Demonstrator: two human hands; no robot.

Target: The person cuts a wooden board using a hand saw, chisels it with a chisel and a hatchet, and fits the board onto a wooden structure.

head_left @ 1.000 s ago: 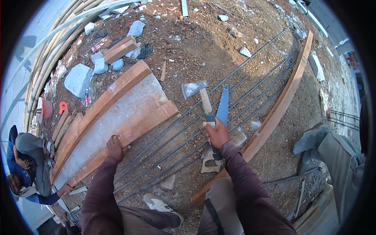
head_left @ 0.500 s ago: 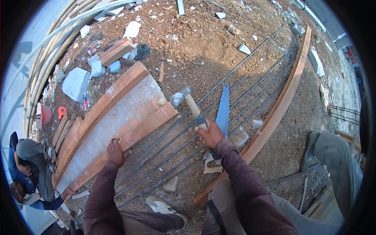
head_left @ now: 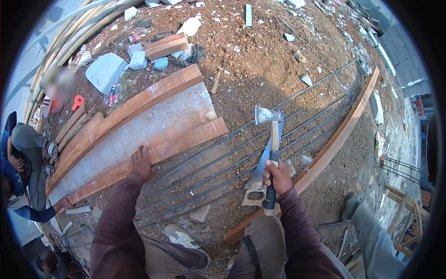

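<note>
A co-worker's hand [head_left: 62,204] touches the near timber [head_left: 186,145]; the worker's left hand [head_left: 141,165] lies half-open across its near edge. Timbers already line the pale panel's [head_left: 153,124] far and near edges, fastening unclear, work seemingly unfinished. The right hand [head_left: 278,177] wraps a raised hatchet's [head_left: 275,139] handle above an idle saw [head_left: 260,176].

Visible tools comprise one hatchet [head_left: 275,139] and one handsaw [head_left: 261,173]. Other items include one red ring-shaped piece [head_left: 77,99]. Wearer's hands total two: one left hand [head_left: 141,165], one right hand [head_left: 278,176].
</note>
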